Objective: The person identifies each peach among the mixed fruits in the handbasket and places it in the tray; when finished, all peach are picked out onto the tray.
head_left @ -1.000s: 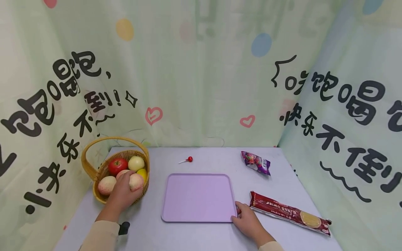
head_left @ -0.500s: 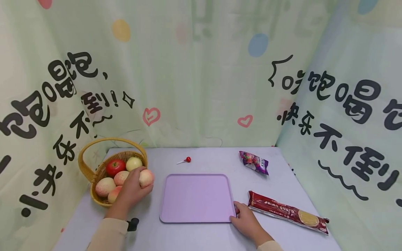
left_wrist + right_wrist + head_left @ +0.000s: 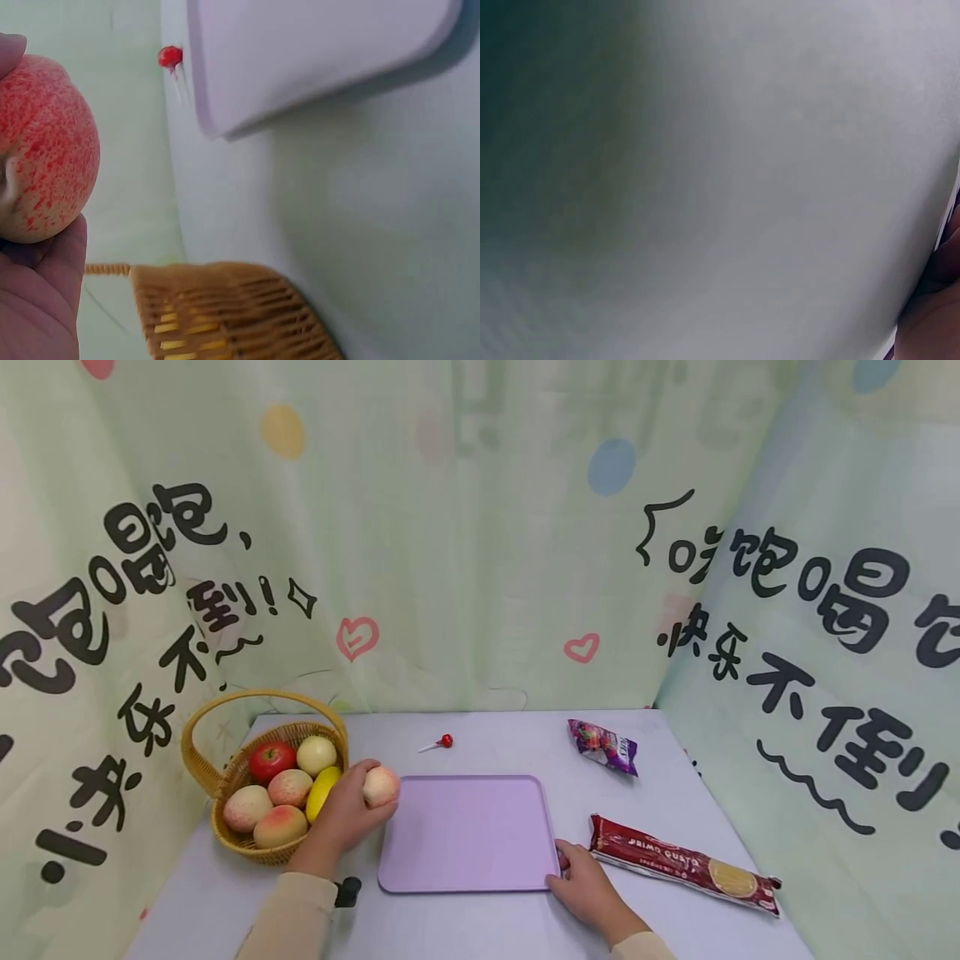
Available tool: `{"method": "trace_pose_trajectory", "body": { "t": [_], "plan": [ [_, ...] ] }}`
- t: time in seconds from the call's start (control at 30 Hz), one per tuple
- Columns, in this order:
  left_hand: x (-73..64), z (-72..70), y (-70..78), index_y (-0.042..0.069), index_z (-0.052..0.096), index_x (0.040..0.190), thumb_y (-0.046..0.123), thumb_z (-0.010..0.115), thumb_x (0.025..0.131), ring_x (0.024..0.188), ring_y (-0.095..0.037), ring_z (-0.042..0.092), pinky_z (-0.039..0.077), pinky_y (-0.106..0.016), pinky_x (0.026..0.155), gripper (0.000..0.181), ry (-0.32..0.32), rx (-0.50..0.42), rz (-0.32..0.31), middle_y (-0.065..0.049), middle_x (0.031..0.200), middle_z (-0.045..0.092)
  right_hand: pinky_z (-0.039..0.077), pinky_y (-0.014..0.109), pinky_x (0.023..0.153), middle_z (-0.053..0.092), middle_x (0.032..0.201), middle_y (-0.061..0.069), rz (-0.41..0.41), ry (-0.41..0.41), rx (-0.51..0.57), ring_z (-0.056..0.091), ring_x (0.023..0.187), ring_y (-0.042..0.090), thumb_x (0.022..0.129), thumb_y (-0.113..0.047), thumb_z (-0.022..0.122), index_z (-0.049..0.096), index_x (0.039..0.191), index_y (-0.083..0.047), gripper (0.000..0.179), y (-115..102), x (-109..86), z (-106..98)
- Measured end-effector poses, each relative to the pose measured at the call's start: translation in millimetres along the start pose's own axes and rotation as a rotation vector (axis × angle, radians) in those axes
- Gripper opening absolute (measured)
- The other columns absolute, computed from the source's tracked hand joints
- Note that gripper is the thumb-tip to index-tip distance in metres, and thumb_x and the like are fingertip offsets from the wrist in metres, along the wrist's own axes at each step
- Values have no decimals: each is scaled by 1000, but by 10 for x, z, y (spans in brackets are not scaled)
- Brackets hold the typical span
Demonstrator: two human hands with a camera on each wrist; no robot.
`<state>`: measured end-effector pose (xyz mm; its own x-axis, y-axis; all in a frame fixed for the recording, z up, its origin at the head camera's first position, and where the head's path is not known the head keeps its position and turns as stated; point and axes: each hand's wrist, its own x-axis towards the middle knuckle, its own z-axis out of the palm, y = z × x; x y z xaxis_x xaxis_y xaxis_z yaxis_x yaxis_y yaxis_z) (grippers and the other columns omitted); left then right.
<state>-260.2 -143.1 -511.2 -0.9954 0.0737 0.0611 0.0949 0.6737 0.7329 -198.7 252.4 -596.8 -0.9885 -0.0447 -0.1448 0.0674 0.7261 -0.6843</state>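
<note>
"A pale green printed cloth (image 3: 465,568) hangs behind your white bench (image 3: 517,743). What has your left hand (image 3: 345,810) got?"
"You have its fingers curled round a round, pink-and-cream peach (image 3: 382,787), up off the bench near the left edge of the flat, rectangular lilac tray (image 3: 468,835)."
"And your right hand (image 3: 587,887)?"
"You're gripping the tray's right edge with it, near the front corner; your golden-brown woven basket (image 3: 258,854) stands left."
</note>
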Motion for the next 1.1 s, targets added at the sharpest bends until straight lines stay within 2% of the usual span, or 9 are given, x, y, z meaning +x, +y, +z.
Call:
{"method": "trace_pose_trajectory", "body": {
  "t": [0.17,0.53,0.8,1.0,1.1],
  "plan": [
    [44,114,17,9,48,146,28,83,86,116,-31,57,55,-50,100,72,0,-13,17,-14,142,55,47,27,69,59,94,2,-12,-2,-12,52,81,14,85,-15,78,53,140,10,66,7,9,4],
    [116,311,59,9,49,145,27,84,86,116,-31,58,53,-52,103,70,-17,-17,-5,-14,141,57,47,27,70,59,96,3,4,2,-13,52,82,15,86,-15,78,52,141,9,66,10,10,-12],
    [207,487,78,6,51,143,24,83,86,112,-32,59,53,-53,100,68,-18,-47,-5,-18,137,58,48,31,73,59,97,4,18,-5,-20,52,84,16,86,-16,78,52,142,8,66,1,19,-18],
    [287,591,36,5,51,143,24,83,86,114,-32,58,52,-53,102,68,-42,-66,-26,-18,137,59,48,31,73,58,96,3,6,-5,-21,52,84,15,86,-16,78,52,142,8,66,-1,22,7],
    [306,624,9,2,50,143,23,82,87,115,-34,58,51,-54,102,68,-49,-59,-12,-20,138,57,49,31,73,58,96,3,10,-9,-16,52,84,16,86,-16,78,52,142,8,67,-3,14,8]
  ]
}}
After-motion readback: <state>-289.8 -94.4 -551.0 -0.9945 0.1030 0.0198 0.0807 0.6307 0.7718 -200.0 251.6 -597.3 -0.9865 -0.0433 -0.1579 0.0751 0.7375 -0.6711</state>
